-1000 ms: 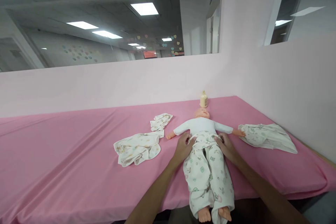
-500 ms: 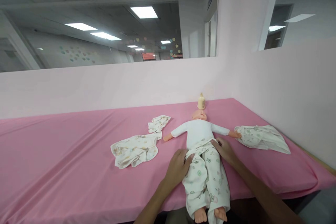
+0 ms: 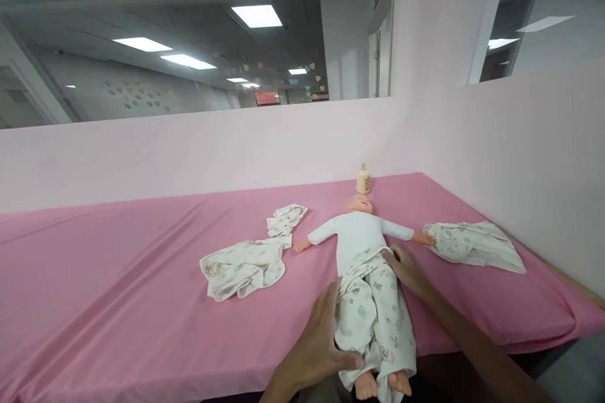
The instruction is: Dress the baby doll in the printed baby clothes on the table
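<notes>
A baby doll (image 3: 359,233) in a white long-sleeved top lies on its back, arms spread, bare feet towards me. Patterned white trousers (image 3: 378,302) cover its legs up to the waist. My right hand (image 3: 403,267) grips the trousers' waistband at the doll's side, thumb on top and fingers partly hidden. My left hand (image 3: 324,334) lies along the outer side of the other trouser leg, with thumb and fingers spread wide. Its thumb reaches across the lower leg near the hem.
A pink sheet (image 3: 142,302) covers the table. Left of the doll lie a crumpled patterned garment (image 3: 243,269) and a smaller cloth (image 3: 286,219). Another patterned garment (image 3: 475,245) touches the doll's hand at right. A pale yellow pump bottle (image 3: 363,180) stands by the wall (image 3: 212,154).
My left hand has left the waistband and moved down the trouser leg, its thumb and fingers opening apart. My right hand stays at the waistband. The doll's legs have shifted slightly right.
</notes>
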The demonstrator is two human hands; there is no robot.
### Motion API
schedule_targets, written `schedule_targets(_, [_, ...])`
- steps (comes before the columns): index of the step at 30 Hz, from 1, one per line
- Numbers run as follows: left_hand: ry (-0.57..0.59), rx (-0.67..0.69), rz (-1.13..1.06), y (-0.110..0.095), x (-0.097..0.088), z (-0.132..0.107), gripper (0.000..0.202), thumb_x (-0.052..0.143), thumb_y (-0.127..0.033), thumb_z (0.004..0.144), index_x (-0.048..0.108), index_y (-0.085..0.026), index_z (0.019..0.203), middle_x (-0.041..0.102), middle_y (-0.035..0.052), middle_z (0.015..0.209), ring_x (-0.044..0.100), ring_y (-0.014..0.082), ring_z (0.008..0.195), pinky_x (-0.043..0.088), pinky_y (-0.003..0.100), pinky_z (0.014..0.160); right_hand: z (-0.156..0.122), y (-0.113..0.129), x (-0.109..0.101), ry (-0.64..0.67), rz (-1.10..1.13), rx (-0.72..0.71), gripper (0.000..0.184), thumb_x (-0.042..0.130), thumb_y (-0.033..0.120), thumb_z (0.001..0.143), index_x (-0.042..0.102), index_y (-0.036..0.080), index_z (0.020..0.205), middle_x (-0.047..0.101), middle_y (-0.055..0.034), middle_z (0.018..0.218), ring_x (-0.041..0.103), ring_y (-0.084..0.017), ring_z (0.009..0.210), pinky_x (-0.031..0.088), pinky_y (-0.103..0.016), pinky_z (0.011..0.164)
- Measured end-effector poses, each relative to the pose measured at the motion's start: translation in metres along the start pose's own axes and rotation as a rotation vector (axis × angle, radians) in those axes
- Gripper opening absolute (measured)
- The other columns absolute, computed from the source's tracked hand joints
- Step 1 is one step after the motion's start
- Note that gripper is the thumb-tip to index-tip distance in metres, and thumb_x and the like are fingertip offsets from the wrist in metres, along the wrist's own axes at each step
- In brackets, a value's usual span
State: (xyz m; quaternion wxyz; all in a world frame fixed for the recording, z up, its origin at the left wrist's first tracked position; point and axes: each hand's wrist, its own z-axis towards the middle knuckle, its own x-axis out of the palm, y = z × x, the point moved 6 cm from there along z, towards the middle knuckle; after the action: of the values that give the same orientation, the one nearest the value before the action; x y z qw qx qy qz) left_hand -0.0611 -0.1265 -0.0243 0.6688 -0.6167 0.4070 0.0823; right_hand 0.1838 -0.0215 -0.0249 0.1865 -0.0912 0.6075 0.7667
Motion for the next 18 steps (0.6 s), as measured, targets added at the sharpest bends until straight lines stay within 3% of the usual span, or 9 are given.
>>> schedule_targets(3, [0.051, -0.03, 0.035, 0.005, 0.005, -0.003, 0.135, 0.076, -0.064, 0.055, -0.014, -0.034, 0.151, -0.01, 0.0039, 0.161, -0.005, 0.0317, 0.147, 0.011, 0.05, 0.119, -0.002, 0.0, -0.001, -0.007, 0.009, 0.0, 0.037, 0.05, 0.056, 0.08, 0.041, 0.023, 0.066, 0.048, 0.0012, 0.067, 0.047, -0.019, 0.068, 0.038, -0.031, 0.063])
schedule_targets(9, [0.01, -0.044, 0.028, 0.0, 0.003, -0.003, 0.13, 0.074, -0.066, 0.059, -0.005, -0.026, 0.154, -0.004, 0.0085, 0.161, 0.001, 0.029, 0.148, 0.015, 0.044, 0.12, -0.004, -0.005, 0.001, -0.015, 0.007, 0.028, 0.041, 0.05, 0.057, 0.08, 0.034, 0.023, 0.064, 0.041, 0.0022, 0.064, 0.042, -0.018, 0.065, 0.035, -0.031, 0.06])
schedule_targets(12, [-0.014, -0.014, -0.004, -0.001, 0.002, -0.001, 0.127, 0.075, -0.063, 0.06, -0.001, -0.023, 0.154, 0.001, 0.0118, 0.16, 0.005, 0.0312, 0.147, 0.016, 0.047, 0.119, -0.008, -0.005, 0.002, -0.012, -0.001, 0.045, 0.044, 0.048, 0.059, 0.081, 0.03, 0.024, 0.063, 0.036, 0.0024, 0.062, 0.039, -0.018, 0.062, 0.033, -0.032, 0.059])
schedule_targets(18, [-0.053, 0.017, -0.058, 0.003, 0.003, 0.0, 0.118, 0.075, -0.055, 0.064, 0.005, -0.026, 0.154, 0.012, 0.0111, 0.159, 0.013, 0.0329, 0.145, 0.02, 0.049, 0.117, -0.039, -0.002, 0.003, 0.036, -0.023, 0.052, 0.045, 0.045, 0.061, 0.085, 0.031, 0.023, 0.065, 0.038, 0.0014, 0.066, 0.041, -0.018, 0.066, 0.036, -0.031, 0.061])
